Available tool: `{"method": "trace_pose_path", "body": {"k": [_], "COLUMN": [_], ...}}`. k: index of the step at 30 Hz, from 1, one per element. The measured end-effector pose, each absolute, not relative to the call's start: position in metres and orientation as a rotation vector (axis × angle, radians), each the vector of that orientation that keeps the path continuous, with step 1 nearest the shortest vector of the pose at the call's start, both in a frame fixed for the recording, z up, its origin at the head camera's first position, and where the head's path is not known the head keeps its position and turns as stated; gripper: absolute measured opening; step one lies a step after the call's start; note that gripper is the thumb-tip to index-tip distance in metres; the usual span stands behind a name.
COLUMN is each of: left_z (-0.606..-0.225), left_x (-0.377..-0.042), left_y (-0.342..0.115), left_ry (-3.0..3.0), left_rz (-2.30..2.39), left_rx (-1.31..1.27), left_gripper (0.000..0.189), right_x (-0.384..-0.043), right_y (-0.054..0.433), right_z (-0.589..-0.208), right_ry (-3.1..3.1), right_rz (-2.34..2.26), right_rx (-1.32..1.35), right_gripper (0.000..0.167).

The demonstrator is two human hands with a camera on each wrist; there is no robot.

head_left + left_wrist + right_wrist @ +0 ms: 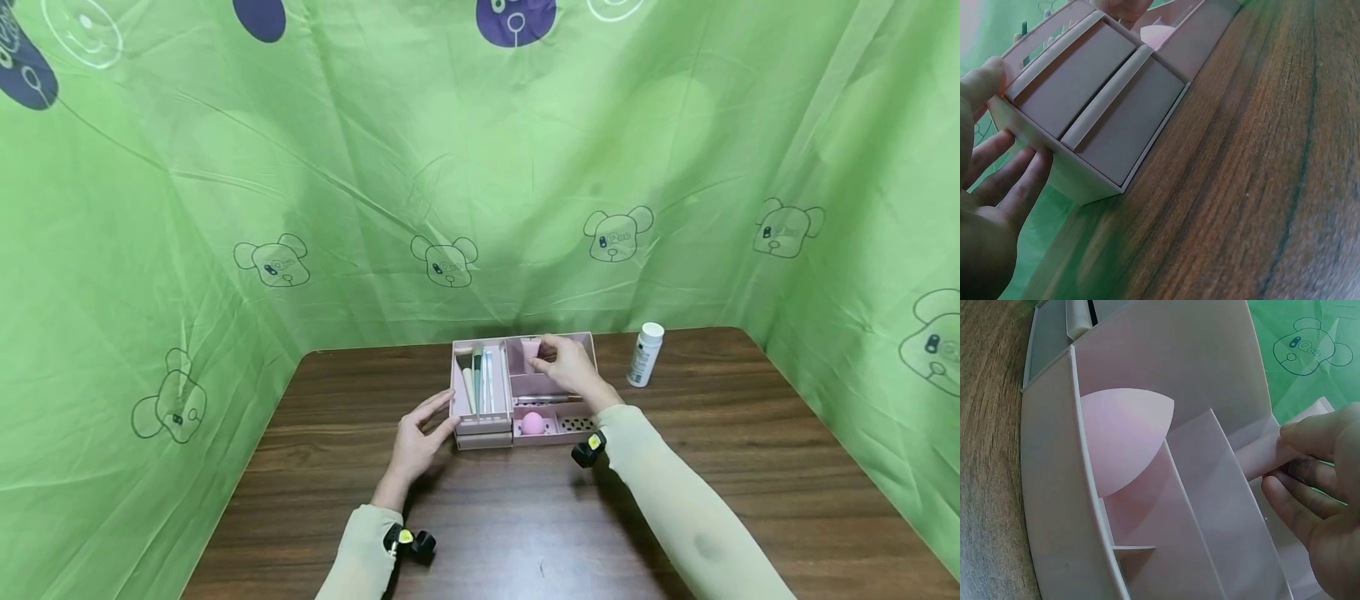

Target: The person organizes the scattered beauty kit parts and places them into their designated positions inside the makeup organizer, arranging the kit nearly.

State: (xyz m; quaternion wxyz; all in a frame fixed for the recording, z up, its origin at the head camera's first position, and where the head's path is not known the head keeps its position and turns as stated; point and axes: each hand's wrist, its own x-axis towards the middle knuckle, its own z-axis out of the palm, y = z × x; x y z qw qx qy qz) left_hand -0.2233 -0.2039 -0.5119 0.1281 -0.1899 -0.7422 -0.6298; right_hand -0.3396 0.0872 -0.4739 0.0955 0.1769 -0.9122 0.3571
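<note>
Right hand hides pinched pink piece.

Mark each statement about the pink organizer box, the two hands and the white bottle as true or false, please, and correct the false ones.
1. The left hand touches the left front corner of the pink organizer box. True.
2. The right hand rests flat on the bare table. False: it is over the box's back right compartment and pinches a small pale pink item.
3. The white bottle stands upright on the table, to the right of the box. True.
4. The pink sponge lies on the table outside the box. False: it sits in a front compartment of the box.
5. The brushes lie in the box's left compartment. True.
</note>
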Motion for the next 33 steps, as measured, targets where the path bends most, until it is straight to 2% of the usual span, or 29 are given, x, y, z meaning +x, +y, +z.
{"method": "trace_pose_path", "body": {"k": [6,16,24,33], "left_z": [-0.512,-0.510,-0.508,-0.507], "left_x": [-0.222,-0.220,-0.219,-0.219], "left_y": [-0.204,-0.203,-0.203,-0.203], "left_ry": [-2.161,-2.167,-2.165,-2.188], "left_rz": [-1.807,-1.836,-1.820,-1.769], "left_rx": [-0.568,-0.541,-0.558,-0.550], "left_gripper": [0.042,0.043,0.043,0.043], "right_x": [-0.339,-0.338,-0.337,-0.331], "right_y": [0.089,0.095,0.104,0.116], "right_z": [-0.475,-0.472,-0.468,-0.455], "right_ry": [-2.702,-2.704,-2.735,-2.683], "right_rz": [1.075,1.182,1.230,1.298], "right_rx": [0.523,0.523,0.530,0.536], "right_gripper": [0.022,0.043,0.046,0.036]}}
